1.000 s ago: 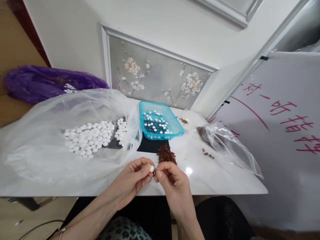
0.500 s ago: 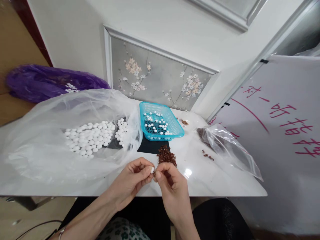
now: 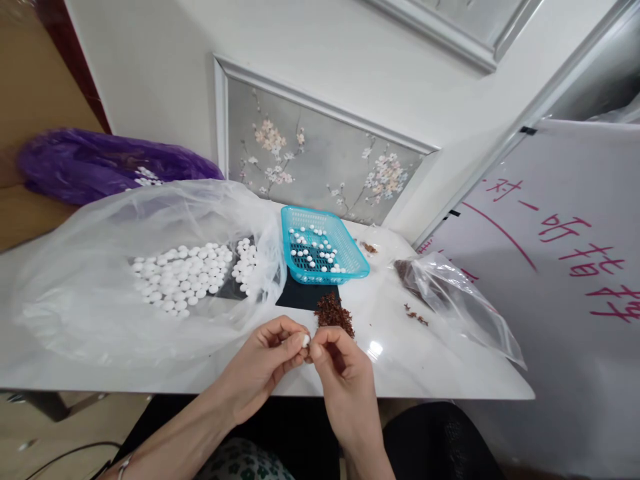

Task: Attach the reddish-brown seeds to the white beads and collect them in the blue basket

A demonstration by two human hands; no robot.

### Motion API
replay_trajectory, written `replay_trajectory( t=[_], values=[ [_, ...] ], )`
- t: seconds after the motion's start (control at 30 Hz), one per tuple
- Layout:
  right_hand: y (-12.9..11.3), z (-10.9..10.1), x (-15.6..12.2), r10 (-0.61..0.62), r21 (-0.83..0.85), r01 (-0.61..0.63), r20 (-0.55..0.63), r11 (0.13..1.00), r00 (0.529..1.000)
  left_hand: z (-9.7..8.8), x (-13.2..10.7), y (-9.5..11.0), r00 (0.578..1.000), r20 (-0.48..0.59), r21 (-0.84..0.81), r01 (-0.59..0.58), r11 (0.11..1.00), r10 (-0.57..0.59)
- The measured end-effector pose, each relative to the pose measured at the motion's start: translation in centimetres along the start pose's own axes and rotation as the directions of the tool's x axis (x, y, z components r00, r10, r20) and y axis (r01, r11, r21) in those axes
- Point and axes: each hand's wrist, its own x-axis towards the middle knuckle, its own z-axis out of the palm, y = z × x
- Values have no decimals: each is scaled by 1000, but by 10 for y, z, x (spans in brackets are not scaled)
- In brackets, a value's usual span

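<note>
My left hand (image 3: 265, 363) pinches a small white round bead (image 3: 305, 340) between thumb and fingers at the table's near edge. My right hand (image 3: 343, 370) is closed in a pinch right against the bead, its fingertips touching it; what it holds is too small to make out. Just beyond the hands lies a heap of small reddish-brown pieces (image 3: 334, 312). A blue plastic basket (image 3: 350, 267) with several white beads stands further back. To the left, many white beads (image 3: 183, 277) lie in an open clear plastic bag (image 3: 90, 300).
A clear bag (image 3: 460, 303) with brown pieces lies at the right, a few loose ones (image 3: 416, 315) beside it. A purple bag (image 3: 90, 163) sits at the back left. A whiteboard with red writing (image 3: 565, 267) leans at the right. The white table edge (image 3: 425, 390) runs close to me.
The hands have stayed together at the bead with only small finger shifts. The view has drifted slightly.
</note>
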Motion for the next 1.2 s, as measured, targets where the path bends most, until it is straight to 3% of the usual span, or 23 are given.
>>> replay_trajectory(
  t=[0.2, 0.87, 0.93, 1.03, 1.1, 1.2],
  values=[
    [1, 1, 0, 17, 41, -17, -4, 999, 1000, 1, 0, 0, 1000, 7, 12, -22, 1000, 22],
    [5, 1, 4, 3, -82, -5, -32, 997, 999, 2, 0, 0, 998, -41, 57, -48, 997, 50],
    [1, -2, 6, 10, -44, -9, 20, 999, 1000, 3, -1, 0, 999, -19, 66, -48, 997, 49],
    [-4, -11, 8, -4, 22, 0, 186, 1000, 983, 4, -2, 2, 998, 44, 37, -43, 998, 42],
    [-5, -17, 8, -49, 2, 50, 276, 999, 960, 5, -2, 3, 997, 72, 9, -32, 999, 31],
    [-4, -22, 6, -98, -78, 128, 308, 989, 946, 6, -2, 3, 998, 63, 9, -14, 1000, 13]
  ],
)
